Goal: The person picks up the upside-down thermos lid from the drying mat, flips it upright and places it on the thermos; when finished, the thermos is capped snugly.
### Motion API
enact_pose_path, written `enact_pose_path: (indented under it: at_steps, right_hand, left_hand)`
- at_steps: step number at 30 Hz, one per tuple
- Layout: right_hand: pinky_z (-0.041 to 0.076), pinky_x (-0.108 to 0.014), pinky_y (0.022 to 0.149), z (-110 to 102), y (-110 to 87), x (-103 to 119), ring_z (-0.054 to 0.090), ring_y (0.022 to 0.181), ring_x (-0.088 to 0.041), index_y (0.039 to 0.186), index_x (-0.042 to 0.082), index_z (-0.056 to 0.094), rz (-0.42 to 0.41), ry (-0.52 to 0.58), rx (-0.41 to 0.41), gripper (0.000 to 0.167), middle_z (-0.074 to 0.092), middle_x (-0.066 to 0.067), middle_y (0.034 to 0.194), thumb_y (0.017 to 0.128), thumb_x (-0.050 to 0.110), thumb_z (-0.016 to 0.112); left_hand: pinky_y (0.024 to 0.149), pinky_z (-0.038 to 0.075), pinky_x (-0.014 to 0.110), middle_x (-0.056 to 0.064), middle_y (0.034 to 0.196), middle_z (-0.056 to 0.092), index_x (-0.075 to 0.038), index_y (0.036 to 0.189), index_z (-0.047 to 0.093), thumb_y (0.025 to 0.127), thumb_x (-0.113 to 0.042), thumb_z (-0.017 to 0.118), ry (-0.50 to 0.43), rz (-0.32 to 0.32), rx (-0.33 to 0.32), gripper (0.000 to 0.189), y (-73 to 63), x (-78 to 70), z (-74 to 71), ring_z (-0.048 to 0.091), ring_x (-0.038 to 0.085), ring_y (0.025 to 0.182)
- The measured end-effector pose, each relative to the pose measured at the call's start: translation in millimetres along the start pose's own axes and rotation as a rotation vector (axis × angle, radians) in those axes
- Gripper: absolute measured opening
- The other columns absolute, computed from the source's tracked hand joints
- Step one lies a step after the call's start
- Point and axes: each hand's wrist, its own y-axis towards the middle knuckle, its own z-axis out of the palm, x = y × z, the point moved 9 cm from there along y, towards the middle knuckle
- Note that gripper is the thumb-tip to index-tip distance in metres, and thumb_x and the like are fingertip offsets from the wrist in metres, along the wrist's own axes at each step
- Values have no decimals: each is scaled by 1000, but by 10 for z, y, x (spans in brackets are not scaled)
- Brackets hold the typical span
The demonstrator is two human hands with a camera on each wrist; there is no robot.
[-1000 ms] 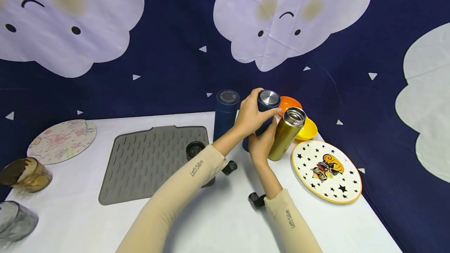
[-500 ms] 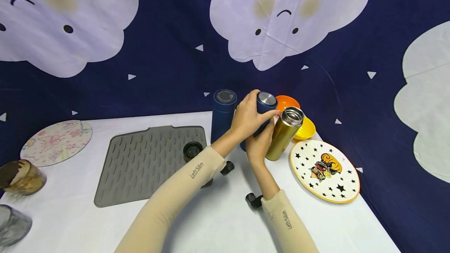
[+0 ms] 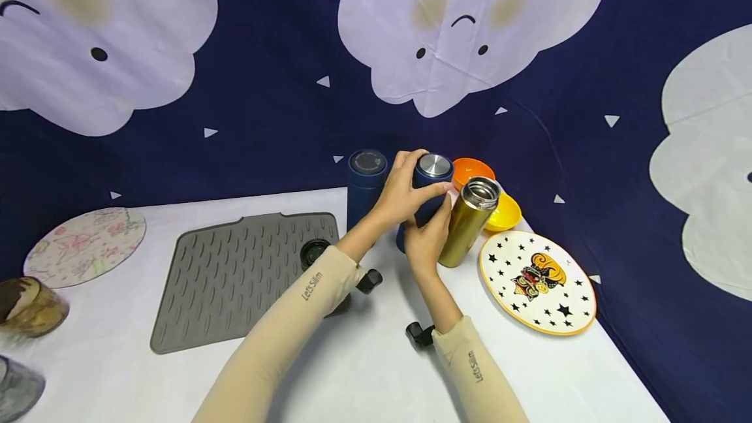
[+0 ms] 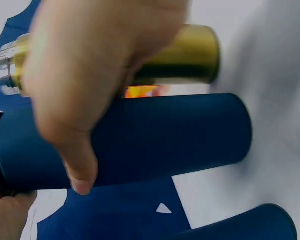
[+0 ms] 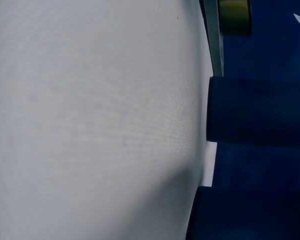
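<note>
A dark blue thermos (image 3: pixel 433 178) with a silver-topped lid stands at the far middle of the table, held by both hands. My left hand (image 3: pixel 401 193) grips its lid from above, thumb across the near side. Lower down, my right hand (image 3: pixel 427 241) is wrapped around the body; the left wrist view shows its thumb across the blue wall (image 4: pixel 175 140). A gold thermos (image 3: pixel 466 230) with a bare steel mouth leans close on the right. To the left stands another blue thermos (image 3: pixel 364 191), its dark lid on.
A grey ridged mat (image 3: pixel 235 286) lies left, bearing a black round cap-like piece (image 3: pixel 313 252). Orange (image 3: pixel 472 172) and yellow (image 3: pixel 505 213) bowls and a star-patterned plate (image 3: pixel 537 282) sit right. A floral round mat (image 3: pixel 88 247) and two glasses (image 3: pixel 35 312) are far left.
The head view has turned slightly, so everything sits further left in it. Both hands keep hold of the blue thermos, with little visible change in their grip.
</note>
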Motion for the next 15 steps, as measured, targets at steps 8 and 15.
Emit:
enact_pose_path:
  at_steps: [8, 15]
  right_hand:
    - [39, -55, 105, 1, -6, 11, 51, 125, -41, 148, -1, 32, 22, -36, 6, 75, 49, -24, 140, 84, 6, 71]
    - [39, -53, 109, 5, -27, 79, 50, 131, -37, 149, 0, 34, -29, -41, 36, 73, 49, -23, 144, 86, 4, 69]
  left_hand:
    - [111, 41, 42, 18, 147, 45, -4, 152, 32, 93, -29, 69, 83, 25, 102, 74, -39, -79, -7, 48, 29, 132]
    - [99, 50, 42, 16, 127, 48, -4, 141, 50, 83, -43, 79, 157, 4, -180, 76, -123, -137, -88, 60, 32, 111]
